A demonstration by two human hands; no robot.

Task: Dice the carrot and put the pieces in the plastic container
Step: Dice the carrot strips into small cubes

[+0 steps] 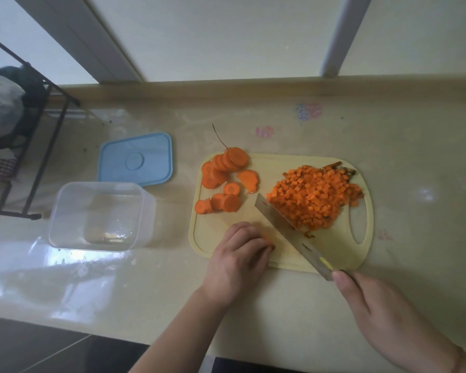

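A pale yellow cutting board (277,162) lies on the counter. Several orange carrot rounds (222,179) sit on its left part. A heap of diced carrot (312,197) fills its right part. My left hand (240,254) has its fingers curled over a small carrot piece at the board's front edge; the piece is mostly hidden. My right hand (382,316) grips the knife (288,230) by its handle, the blade slanting across the board between my left hand and the diced heap. The clear plastic container (100,214) stands left of the board with no carrot inside.
The container's blue lid (136,160) lies flat behind it. A black wire rack (38,146) with bags stands at the far left. A window sill and wall edge run along the back. The counter's front edge lies close below my arms.
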